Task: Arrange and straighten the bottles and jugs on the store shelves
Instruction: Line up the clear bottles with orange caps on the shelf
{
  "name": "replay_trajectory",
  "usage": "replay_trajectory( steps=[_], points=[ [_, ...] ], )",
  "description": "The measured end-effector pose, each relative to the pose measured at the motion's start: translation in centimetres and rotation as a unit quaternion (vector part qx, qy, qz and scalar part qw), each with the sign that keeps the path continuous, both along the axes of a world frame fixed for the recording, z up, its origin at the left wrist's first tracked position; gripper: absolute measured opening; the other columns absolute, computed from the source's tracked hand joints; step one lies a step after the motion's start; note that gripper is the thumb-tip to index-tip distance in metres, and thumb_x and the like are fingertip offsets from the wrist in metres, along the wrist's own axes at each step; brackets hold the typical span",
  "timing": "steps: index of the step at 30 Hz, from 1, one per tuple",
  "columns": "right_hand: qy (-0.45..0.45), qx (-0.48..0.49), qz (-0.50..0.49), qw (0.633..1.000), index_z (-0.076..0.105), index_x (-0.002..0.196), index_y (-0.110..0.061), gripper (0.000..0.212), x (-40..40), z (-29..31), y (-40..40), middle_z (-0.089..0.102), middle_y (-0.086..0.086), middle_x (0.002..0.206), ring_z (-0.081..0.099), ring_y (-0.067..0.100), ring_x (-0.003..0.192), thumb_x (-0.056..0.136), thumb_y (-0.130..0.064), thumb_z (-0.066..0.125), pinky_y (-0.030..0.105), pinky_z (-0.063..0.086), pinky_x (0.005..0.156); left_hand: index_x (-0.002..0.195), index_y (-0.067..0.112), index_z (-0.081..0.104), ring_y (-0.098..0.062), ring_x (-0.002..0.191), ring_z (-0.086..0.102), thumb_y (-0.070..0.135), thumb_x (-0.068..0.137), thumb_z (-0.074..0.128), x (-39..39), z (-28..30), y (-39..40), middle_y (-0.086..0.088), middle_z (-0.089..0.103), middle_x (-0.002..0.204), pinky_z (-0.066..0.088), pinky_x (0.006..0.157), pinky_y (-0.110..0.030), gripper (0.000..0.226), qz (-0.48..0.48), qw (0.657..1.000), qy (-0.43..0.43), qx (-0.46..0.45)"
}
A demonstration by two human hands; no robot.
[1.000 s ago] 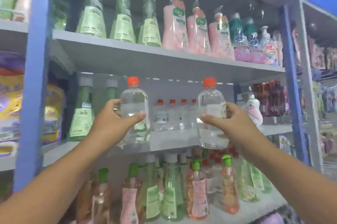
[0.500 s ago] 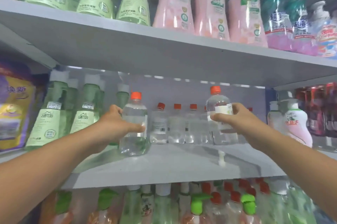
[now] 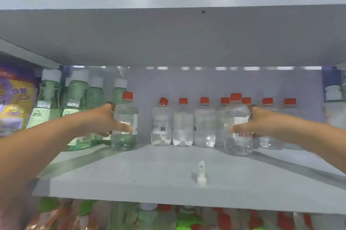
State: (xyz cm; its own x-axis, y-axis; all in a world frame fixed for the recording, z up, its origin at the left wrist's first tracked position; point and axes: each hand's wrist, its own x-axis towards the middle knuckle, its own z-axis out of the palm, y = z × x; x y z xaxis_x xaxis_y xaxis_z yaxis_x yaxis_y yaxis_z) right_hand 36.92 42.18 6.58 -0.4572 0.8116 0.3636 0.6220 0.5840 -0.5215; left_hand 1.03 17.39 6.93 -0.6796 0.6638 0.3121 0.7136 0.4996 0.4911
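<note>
Head view: the left hand [image 3: 102,120] grips a clear orange-capped bottle [image 3: 125,122] upright near the shelf's [image 3: 131,179] back left, beside green bottles [image 3: 74,110]. The right hand [image 3: 262,123] grips another clear bottle [image 3: 237,127], standing just ahead of the back row of bottles [image 3: 182,123] along the rear edge. Bare shelf runs to the front edge, except a small white piece [image 3: 201,175].

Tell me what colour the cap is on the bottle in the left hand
Orange-red, on the clear bottle gripped by the left hand; seen in the head view.
</note>
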Motion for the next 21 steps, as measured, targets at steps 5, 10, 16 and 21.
replay_trajectory(
  steps=[5,10,16,21],
  points=[
    [0.116,0.262,-0.048,0.957,0.039,0.143,-0.03,0.091,-1.0,4.6,-1.9,0.059,0.0,0.123,0.06,0.026,0.11,0.072,-0.071,0.078,0.034,0.049,0.082,0.12,0.021,0.056,-0.023,0.093,0.062,0.052,0.072,0.089,2.2,4.0,3.4,-0.006,0.06,0.116,0.048,0.081,-0.031,0.066,-0.028,0.939,0.198,0.279],
    [0.018,0.292,0.058,0.954,0.064,0.083,-0.03,0.014,-8.6,9.7,-5.1,0.06,-0.015,0.082,0.054,0.007,0.067,0.094,-0.037,0.059,0.019,0.038,0.059,0.09,0.028,0.069,-0.025,0.095,0.074,0.047,0.09,0.073,5.4,9.0,8.6,0.001,0.075,0.097,0.059,0.088,-0.036,0.019,-0.123,0.964,0.181,0.149],
    [-0.18,0.252,0.047,0.95,0.071,0.095,-0.015,0.036,-17.9,10.0,-1.5,0.074,0.003,0.095,0.07,0.021,0.083,0.099,-0.049,0.058,0.035,0.057,0.085,0.08,0.009,0.065,-0.022,0.062,0.072,0.051,0.095,0.065,3.3,9.9,15.0,-0.008,0.073,0.078,0.06,0.083,-0.035,0.045,-0.083,0.965,0.248,-0.013],
    [-0.207,0.201,0.016,0.957,0.067,0.063,-0.015,0.044,-20.3,10.2,0.5,0.072,0.001,0.061,0.059,0.014,0.033,0.088,-0.051,0.071,0.025,0.054,0.056,0.07,0.013,0.069,-0.014,0.04,0.067,0.063,0.083,0.074,1.2,9.8,17.4,0.001,0.071,0.058,0.057,0.056,-0.024,0.052,-0.088,0.969,0.226,-0.041]
  ],
)
